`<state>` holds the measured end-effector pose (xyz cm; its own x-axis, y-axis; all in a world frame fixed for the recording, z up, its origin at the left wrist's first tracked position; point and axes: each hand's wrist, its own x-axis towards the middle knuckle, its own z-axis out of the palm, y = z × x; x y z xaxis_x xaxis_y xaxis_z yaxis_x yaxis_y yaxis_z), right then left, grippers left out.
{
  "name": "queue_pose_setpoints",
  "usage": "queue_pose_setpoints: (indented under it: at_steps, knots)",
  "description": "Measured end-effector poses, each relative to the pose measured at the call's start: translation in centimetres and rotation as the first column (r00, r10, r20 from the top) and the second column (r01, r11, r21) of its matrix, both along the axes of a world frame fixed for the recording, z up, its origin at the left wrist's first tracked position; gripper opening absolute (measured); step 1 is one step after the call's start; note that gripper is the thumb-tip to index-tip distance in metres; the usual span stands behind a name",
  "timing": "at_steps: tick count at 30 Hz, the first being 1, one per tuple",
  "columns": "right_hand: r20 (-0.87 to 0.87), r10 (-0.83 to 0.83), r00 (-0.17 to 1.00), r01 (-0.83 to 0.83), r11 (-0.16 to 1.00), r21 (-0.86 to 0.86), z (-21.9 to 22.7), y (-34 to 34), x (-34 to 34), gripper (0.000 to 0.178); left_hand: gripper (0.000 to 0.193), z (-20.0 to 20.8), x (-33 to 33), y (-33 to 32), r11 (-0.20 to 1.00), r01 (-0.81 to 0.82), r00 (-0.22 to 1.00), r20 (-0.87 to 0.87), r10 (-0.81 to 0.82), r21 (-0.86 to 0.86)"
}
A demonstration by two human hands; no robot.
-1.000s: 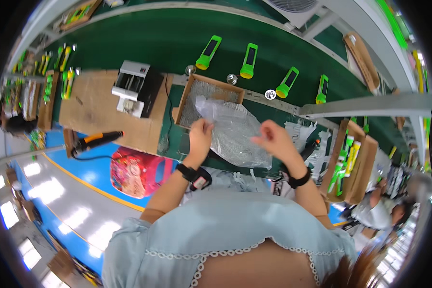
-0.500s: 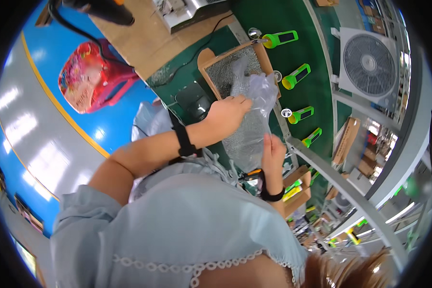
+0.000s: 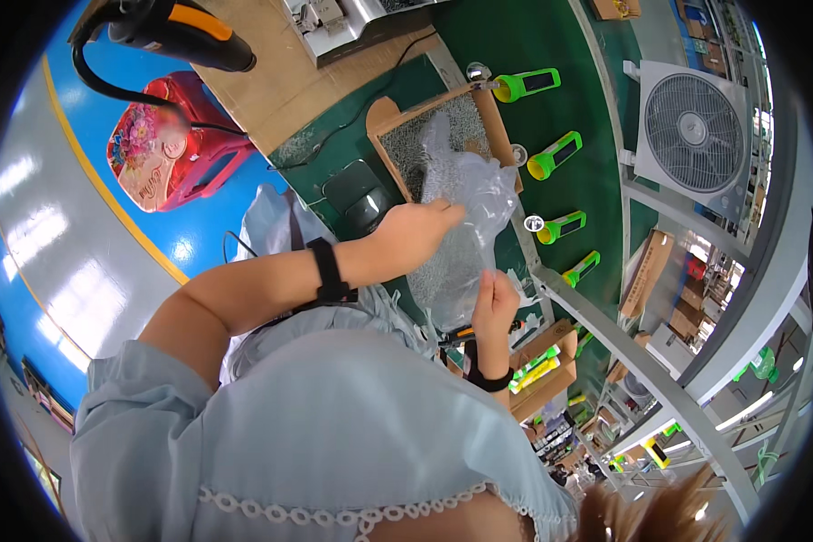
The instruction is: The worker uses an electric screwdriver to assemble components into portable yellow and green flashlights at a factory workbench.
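A clear plastic bag point(image 3: 483, 194) is stretched between my hands, in front of and partly over an open cardboard box point(image 3: 499, 131). My left hand point(image 3: 415, 235) is closed at the bag's left side, its fingertips pinched together. Lower and to the right, my right hand point(image 3: 497, 305) grips a gathered edge of the same bag. Many tiny silvery metal pieces point(image 3: 402, 152) fill the box; more show grey under or through the plastic below. Their exact kind is too small to make out. A dark shallow tray point(image 3: 357, 191) lies left of my left hand.
Several green flashlight-like housings point(image 3: 556, 155) stand in a row on the green bench at right. A metal rail point(image 3: 641, 361) crosses beside my right arm. A box of green and yellow parts point(image 3: 542, 370) lies below it. A fan point(image 3: 693, 131) is beyond; a red stool point(image 3: 176, 144) is left.
Both hands have shifted slightly left and down in the picture, still holding the bag. The view has moved a little too, and the plastic between the hands has changed its folds.
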<state>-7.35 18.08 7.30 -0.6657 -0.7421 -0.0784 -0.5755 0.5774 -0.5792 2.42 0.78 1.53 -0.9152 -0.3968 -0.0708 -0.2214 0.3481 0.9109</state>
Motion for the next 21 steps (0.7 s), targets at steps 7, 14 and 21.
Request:
queue_pose_setpoints:
  at_steps: [7,14,21]
  knots:
    - [-0.081,0.057,0.995,-0.049,0.994,0.094,0.3,0.6,-1.0,0.030,0.010,0.5,-0.6,-0.1,0.999,-0.027,0.989,-0.144,0.033,0.041]
    - [-0.074,0.088,0.993,-0.089,0.996,-0.009,-0.2,1.5,-0.4,0.027,0.006,1.4,0.0,0.4,0.993,0.006,1.000,-0.011,-0.005,0.122]
    - [-0.032,0.136,0.990,-0.135,0.991,0.025,0.0,1.0,-0.1,0.025,0.005,1.0,-0.3,0.3,0.998,0.008,1.000,0.011,-0.009,0.058]
